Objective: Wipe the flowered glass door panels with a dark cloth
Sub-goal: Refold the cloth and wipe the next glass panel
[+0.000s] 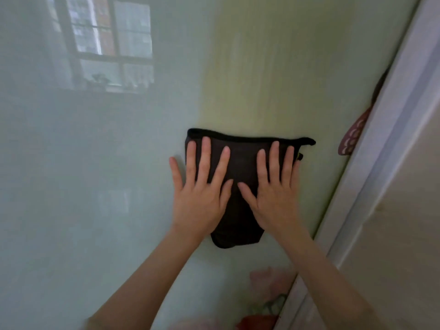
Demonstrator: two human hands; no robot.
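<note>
Both hands flat on the dark cloth (240, 177), pressing it vs the glass door panel (114, 163). Left hand (200, 194) sits on the cloth's left part, fingers straight & spread, pinky off the edge, touching bare glass. Right hand (273, 194) covers the right part, fingers straight too, pinky near the cloth's right edge. Neither hand is clenched or grasping; palms & fingers just pin the fabric to the pane. Thumbs nearly meet at the cloth's middle. Cloth has a black hem along its top, lower end hangs narrower below the wrists. Panel is pale green, w/ a yellowish streak above the cloth & a window reflection (112, 44) upper left. Printed pink flowers (269, 282) show low on the glass, near the right forearm; a red one below, blurry. White door frame (381, 163) runs diagonally at right, a dark red printed shape (352, 134) beside it.
</note>
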